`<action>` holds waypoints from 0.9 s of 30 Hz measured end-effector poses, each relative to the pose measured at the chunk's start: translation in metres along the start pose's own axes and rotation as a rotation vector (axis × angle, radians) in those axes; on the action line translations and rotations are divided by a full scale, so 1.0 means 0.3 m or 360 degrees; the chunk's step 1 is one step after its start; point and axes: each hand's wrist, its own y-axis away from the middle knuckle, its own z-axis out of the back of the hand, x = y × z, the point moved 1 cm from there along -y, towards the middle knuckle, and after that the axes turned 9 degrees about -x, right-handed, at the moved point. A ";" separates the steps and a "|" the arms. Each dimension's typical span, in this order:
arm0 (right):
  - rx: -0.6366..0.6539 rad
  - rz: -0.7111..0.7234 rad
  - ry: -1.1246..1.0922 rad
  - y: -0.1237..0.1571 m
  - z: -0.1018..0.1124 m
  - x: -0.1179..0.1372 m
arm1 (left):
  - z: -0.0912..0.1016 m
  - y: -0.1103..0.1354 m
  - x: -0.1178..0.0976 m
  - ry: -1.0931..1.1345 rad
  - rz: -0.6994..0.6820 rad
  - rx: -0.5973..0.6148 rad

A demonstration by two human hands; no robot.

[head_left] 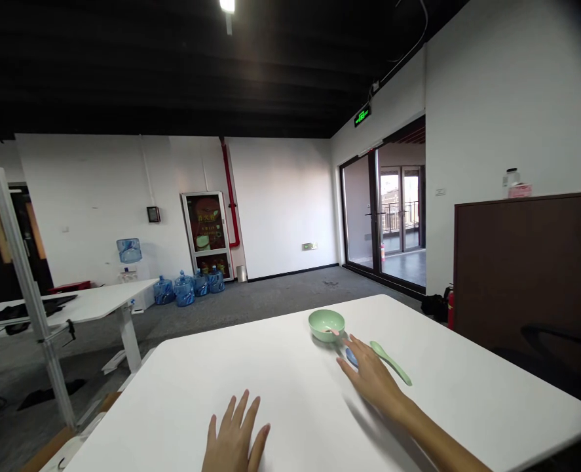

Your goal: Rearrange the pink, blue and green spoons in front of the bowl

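My right hand (369,373) reaches across the white table (290,393) with its fingers apart, close to the near side of a light green bowl (322,318). Under those fingers lies a blue object (352,357), mostly hidden, so its kind is unclear. Just right of the hand, a light green spoon (393,364) rests on the tabletop. Something small and pinkish (336,332) shows at the bowl's near right rim; I cannot tell what it is. My left hand (234,439) is low in the view over the table's near part, fingers spread, holding nothing.
A brown cabinet (526,262) stands to the right. Another white table (98,301) with a metal post (39,314) is at left. Several blue water bottles (185,288) stand on the floor by the far wall, and glass doors (383,216) are at back right.
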 end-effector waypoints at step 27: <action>0.0041 0.0076 0.0104 0.189 -0.016 -0.021 | 0.014 -0.014 -0.016 -0.0057 -0.0009 0.0000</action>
